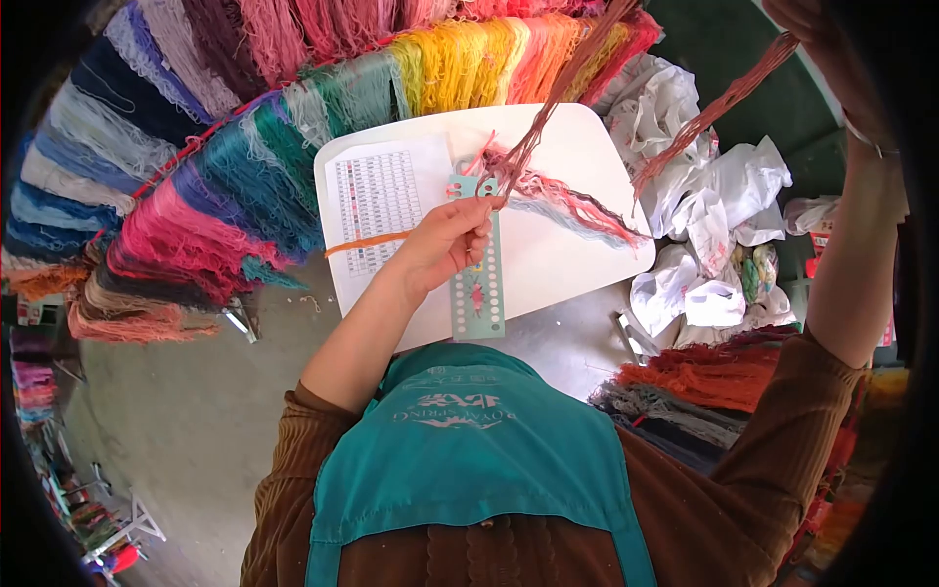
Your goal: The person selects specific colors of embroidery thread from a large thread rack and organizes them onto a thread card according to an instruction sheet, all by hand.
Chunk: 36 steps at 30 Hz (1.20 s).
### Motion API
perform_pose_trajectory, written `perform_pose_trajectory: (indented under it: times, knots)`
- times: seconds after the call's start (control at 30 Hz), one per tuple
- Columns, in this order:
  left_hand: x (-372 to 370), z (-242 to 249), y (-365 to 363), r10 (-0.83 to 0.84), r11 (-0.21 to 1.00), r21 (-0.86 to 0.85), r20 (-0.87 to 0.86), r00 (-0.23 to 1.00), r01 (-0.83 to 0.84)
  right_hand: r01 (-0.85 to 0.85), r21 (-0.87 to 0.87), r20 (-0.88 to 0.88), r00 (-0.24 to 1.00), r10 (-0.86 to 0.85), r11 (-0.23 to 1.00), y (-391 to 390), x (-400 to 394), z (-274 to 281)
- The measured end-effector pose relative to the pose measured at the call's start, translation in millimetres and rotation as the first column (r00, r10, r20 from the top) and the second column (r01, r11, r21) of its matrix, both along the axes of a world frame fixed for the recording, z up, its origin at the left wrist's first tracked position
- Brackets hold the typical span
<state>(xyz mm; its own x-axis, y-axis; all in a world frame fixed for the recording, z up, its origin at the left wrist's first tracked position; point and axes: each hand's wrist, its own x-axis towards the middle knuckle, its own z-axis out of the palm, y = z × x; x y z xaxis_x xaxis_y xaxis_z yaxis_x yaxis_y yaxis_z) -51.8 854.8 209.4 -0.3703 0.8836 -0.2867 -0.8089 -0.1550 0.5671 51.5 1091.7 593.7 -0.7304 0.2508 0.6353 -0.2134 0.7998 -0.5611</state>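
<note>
My left hand pinches a strand of brownish-red thread above a pale green card with punched holes. From there the thread rises to the upper right, out of the picture. Raised at the upper right edge, my right hand is dark and partly cut off, with its fingers closed around the thread; another length hangs from it down toward the table. Pink, red and grey threads are bunched at the top of the card and trail right over the white table.
A printed chart lies on the table's left side under an orange strip. Racks of coloured yarn curve around the left and top. White plastic bags are piled at the right, above red and grey yarn.
</note>
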Motion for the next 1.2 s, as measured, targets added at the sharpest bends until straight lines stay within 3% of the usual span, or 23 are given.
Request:
perform_pose_trajectory:
  times: [0.1,0.27,0.33,0.37,0.43,0.57,0.7,0.77,0.8,0.83,0.87,0.9,0.93,0.97,1.0,1.03,1.1,1.13,1.17,1.2]
  knots:
    - [0,-5,1,-0.024,0.998,0.065,0.021,0.999,0.023,0.010,-0.020,-0.008,1.000,-0.010,1.000,10,5,-1]
    - [-4,-5,-7,0.158,0.986,0.047,0.041,0.987,-0.160,0.050,-0.123,0.045,0.998,-0.044,0.991,48,29,-18]
    - [-10,-10,-19,0.169,0.979,0.108,0.040,0.985,-0.172,0.071,-0.255,0.154,0.988,-0.031,0.964,76,44,-43]
    - [-12,-13,-25,0.174,0.969,0.169,0.038,0.984,-0.178,0.007,-0.406,0.404,0.898,0.173,0.914,95,55,-40]
    - [-16,-10,-33,0.154,0.963,0.219,0.018,0.988,-0.155,0.135,-0.332,0.441,0.897,0.027,0.934,134,72,-91]
    - [-18,-6,-35,0.032,0.948,0.317,-0.042,0.999,-0.017,0.363,-0.371,0.594,0.800,-0.082,0.854,195,125,-207]
    - [1,16,-24,-0.106,0.913,0.398,0.018,0.994,0.091,0.532,-0.348,0.817,0.576,-0.030,0.772,178,182,-297]
    - [10,28,-20,-0.122,0.979,0.142,-0.182,0.976,0.149,0.568,-0.457,0.833,0.543,0.106,0.684,162,211,-337]
    - [13,25,-17,-0.116,0.987,0.082,-0.239,0.964,0.139,0.619,-0.523,0.829,0.528,0.182,0.585,156,226,-359]
    - [16,26,-13,-0.127,0.986,0.077,-0.234,0.964,0.148,0.647,-0.466,0.873,0.447,0.195,0.603,152,241,-378]
    - [19,29,-8,-0.122,0.992,-0.063,-0.483,0.867,0.105,0.628,-0.356,0.920,0.364,0.143,0.692,144,255,-398]
    - [23,31,-3,-0.148,0.983,-0.182,-0.695,0.704,0.027,0.626,-0.428,0.899,0.367,0.237,0.652,143,272,-423]
    - [28,32,1,-0.159,0.982,-0.188,-0.691,0.705,0.037,0.694,-0.377,0.926,0.292,0.239,0.614,128,277,-431]
    - [34,33,5,-0.168,0.973,-0.228,-0.788,0.593,-0.026,0.445,-0.306,0.936,0.303,0.181,0.842,125,289,-447]
    - [39,33,8,-0.186,0.962,-0.256,-0.865,0.466,-0.092,0.151,-0.186,0.934,0.333,0.127,0.971,119,294,-458]
    - [43,34,10,-0.197,0.962,-0.262,-0.863,0.465,-0.080,0.304,0.038,0.990,0.121,-0.078,0.952,115,294,-471]
    - [50,36,16,-0.261,0.952,-0.299,-0.904,0.338,-0.064,0.258,0.441,0.853,0.176,-0.491,0.860,74,258,-448]
    - [52,35,20,-0.272,0.951,-0.306,-0.902,0.335,-0.050,0.379,0.168,0.829,0.445,-0.339,0.910,56,236,-436]
    - [54,33,24,-0.286,0.949,-0.312,-0.907,0.309,-0.038,0.409,-0.130,0.690,0.691,-0.214,0.903,37,210,-421]
    - [57,31,28,-0.298,0.948,-0.317,-0.912,0.281,-0.024,0.310,-0.374,0.576,0.816,-0.042,0.874,8,179,-393]
